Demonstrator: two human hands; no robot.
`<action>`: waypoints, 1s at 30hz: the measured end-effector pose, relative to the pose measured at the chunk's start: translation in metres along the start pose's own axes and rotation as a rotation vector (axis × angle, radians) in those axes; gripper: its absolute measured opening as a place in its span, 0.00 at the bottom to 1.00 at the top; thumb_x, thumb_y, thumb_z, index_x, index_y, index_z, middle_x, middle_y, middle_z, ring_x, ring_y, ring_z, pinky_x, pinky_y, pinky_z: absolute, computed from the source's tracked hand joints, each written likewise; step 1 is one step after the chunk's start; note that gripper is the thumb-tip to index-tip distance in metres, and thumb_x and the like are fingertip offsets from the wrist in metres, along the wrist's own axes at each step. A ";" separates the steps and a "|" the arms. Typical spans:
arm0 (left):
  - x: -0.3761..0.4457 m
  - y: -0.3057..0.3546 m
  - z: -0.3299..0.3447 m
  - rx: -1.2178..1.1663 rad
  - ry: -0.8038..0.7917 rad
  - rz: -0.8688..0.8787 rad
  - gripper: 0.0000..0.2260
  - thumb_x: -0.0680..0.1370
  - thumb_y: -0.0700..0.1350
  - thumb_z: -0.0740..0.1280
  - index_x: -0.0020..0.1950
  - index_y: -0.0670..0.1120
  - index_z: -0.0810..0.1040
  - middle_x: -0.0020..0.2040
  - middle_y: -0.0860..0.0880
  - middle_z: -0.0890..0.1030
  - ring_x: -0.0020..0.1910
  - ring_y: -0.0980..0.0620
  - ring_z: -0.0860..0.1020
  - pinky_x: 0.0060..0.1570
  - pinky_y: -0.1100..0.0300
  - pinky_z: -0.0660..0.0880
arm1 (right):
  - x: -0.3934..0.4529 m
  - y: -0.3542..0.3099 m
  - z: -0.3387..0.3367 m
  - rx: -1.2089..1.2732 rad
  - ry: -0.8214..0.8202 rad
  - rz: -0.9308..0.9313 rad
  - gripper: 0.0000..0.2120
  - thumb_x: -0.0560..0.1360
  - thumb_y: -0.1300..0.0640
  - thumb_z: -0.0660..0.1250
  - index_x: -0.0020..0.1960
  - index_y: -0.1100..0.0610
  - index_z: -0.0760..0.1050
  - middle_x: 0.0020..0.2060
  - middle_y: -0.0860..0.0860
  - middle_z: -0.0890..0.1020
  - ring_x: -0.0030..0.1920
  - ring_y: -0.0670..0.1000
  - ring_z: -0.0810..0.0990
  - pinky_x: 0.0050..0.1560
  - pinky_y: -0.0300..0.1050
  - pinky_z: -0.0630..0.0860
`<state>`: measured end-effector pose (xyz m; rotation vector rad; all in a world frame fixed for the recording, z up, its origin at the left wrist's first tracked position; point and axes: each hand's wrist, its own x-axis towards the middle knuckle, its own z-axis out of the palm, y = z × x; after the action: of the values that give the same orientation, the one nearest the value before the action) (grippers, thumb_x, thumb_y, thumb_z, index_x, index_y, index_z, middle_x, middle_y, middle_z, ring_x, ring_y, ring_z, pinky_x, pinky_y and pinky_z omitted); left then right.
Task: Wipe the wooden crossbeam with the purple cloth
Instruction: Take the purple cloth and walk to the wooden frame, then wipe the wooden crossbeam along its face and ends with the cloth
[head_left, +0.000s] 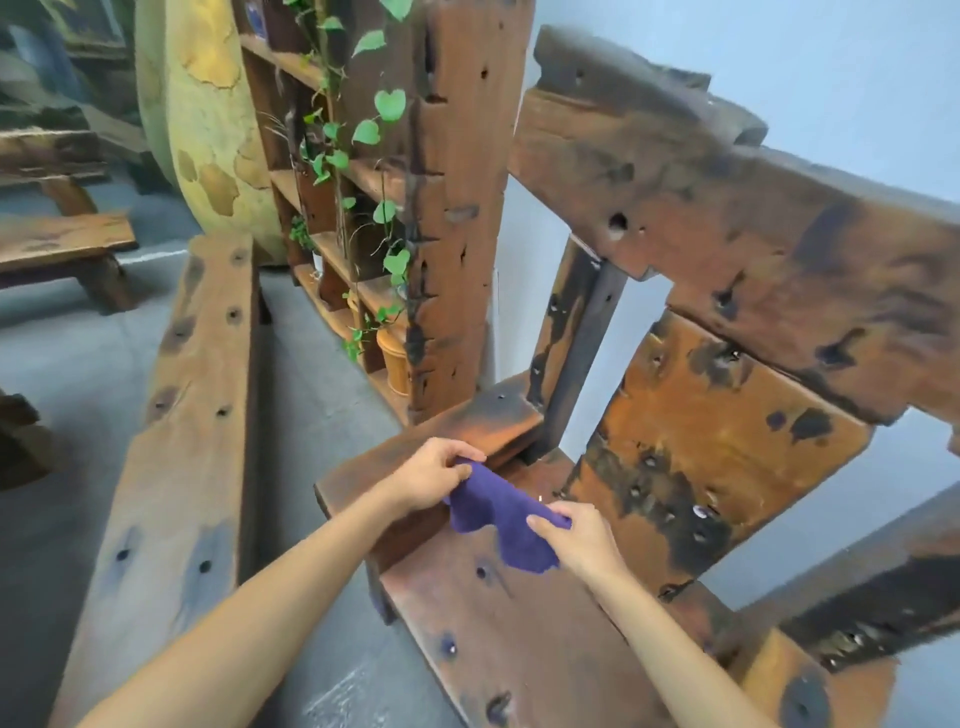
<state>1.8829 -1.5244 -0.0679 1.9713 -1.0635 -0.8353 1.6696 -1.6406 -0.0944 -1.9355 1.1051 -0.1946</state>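
A purple cloth (498, 514) hangs stretched between my two hands above the seat of a rough wooden chair (519, 639). My left hand (431, 475) pinches the cloth's upper left corner over the chair's wooden armrest beam (436, 441). My right hand (576, 535) grips the cloth's right edge. The thick, dark-stained wooden crossbeam (727, 208) runs across the top of the chair back, up and to the right of both hands, and the cloth does not touch it.
A long wooden plank (182, 415) with bolt holes lies to the left. A tall wooden post (457, 208) and a shelf with a green climbing plant (374, 156) stand behind the armrest. A bench (62, 249) stands on the grey floor at far left.
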 end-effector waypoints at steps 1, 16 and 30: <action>0.025 0.006 -0.008 0.037 -0.002 0.024 0.15 0.77 0.36 0.70 0.64 0.39 0.81 0.62 0.43 0.81 0.57 0.53 0.77 0.57 0.65 0.73 | 0.020 -0.010 -0.008 -0.042 0.058 -0.021 0.13 0.76 0.55 0.72 0.39 0.64 0.78 0.29 0.55 0.75 0.34 0.50 0.67 0.35 0.46 0.65; 0.340 0.126 -0.187 0.303 -0.078 0.705 0.08 0.82 0.49 0.63 0.46 0.47 0.76 0.47 0.51 0.77 0.48 0.54 0.74 0.52 0.57 0.70 | 0.243 -0.199 -0.096 -0.170 0.849 -0.077 0.07 0.79 0.54 0.69 0.50 0.43 0.84 0.57 0.50 0.68 0.56 0.44 0.66 0.47 0.43 0.70; 0.453 0.322 -0.277 0.025 -0.137 1.214 0.05 0.80 0.47 0.68 0.46 0.49 0.83 0.41 0.54 0.84 0.43 0.56 0.81 0.44 0.59 0.75 | 0.313 -0.367 -0.209 0.069 1.576 0.092 0.14 0.81 0.46 0.64 0.65 0.39 0.80 0.52 0.47 0.86 0.55 0.56 0.83 0.53 0.50 0.78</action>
<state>2.1799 -1.9641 0.2556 0.9297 -1.9869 -0.2519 1.9768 -1.9243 0.2241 -1.4274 2.0222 -1.8684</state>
